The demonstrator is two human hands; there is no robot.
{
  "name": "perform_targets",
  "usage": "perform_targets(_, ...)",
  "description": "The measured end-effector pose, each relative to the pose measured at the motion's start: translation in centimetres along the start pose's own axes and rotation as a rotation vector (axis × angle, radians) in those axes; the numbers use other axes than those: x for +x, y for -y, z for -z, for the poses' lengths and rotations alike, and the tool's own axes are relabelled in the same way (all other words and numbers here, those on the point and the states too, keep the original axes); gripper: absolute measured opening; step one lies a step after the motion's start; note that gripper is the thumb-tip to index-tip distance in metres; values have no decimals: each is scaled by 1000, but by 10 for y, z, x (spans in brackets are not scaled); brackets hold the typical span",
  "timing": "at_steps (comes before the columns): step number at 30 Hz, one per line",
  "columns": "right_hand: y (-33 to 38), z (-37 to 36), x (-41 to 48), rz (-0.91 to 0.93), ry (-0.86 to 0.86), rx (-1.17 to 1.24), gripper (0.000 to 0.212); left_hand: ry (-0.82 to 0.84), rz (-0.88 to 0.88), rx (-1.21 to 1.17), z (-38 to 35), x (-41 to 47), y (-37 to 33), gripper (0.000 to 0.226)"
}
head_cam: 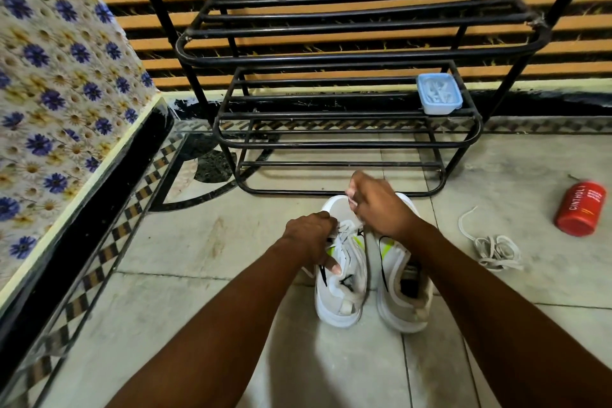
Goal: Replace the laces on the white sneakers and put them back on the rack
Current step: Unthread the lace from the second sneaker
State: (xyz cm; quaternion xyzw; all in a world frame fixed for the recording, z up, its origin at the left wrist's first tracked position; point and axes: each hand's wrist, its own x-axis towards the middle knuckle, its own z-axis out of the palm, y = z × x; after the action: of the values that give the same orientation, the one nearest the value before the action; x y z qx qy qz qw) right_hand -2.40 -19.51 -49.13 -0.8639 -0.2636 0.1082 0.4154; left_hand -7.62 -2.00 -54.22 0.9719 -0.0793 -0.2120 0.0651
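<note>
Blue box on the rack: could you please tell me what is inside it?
The box on the rack holds pale white strips, perhaps coiled laces; too blurred to be sure. Anything beneath them is covered.

One head-worn wide-angle view looks forward and steeply down, close over the floor (pixel 198 242) before the rack (pixel 347 53).

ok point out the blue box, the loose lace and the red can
blue box (pixel 438 93): head view, on its lid
loose lace (pixel 495 252): head view, on its tangled coil
red can (pixel 581 210): head view, on its labelled side
</note>
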Motion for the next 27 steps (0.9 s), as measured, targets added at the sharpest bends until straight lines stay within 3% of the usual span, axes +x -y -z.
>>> perform_targets(2,-11,-2,-2,54,138,-304,12,6,4,-7,0,0,0,94)
perform_targets(7,-16,-11,-17,117,383,-559,26,12,17,-2,-1,0,-1,93)
perform_targets(12,-8,-14,-14,218,320,-859,30,29,16,8,1,1,-2,95)
perform_targets(14,-6,-17,-15,260,260,-872,32,27,20,7,1,1,-2,93)
perform_targets(18,-15,-23,-17,261,-90,-598,28,18,5,5,0,2,0,97)
perform_targets(22,10,-18,-15,38,-435,72,26,11,3,5,-2,2,1,100)
perform_targets(24,25,-14,-7,-63,-500,414,20,16,3,8,-2,3,2,101)
perform_targets(25,27,-12,-4,-81,-496,476,18,19,5,11,-2,3,1,101)
perform_targets(27,24,-7,-4,-26,-372,291,17,19,10,12,-1,2,0,101)
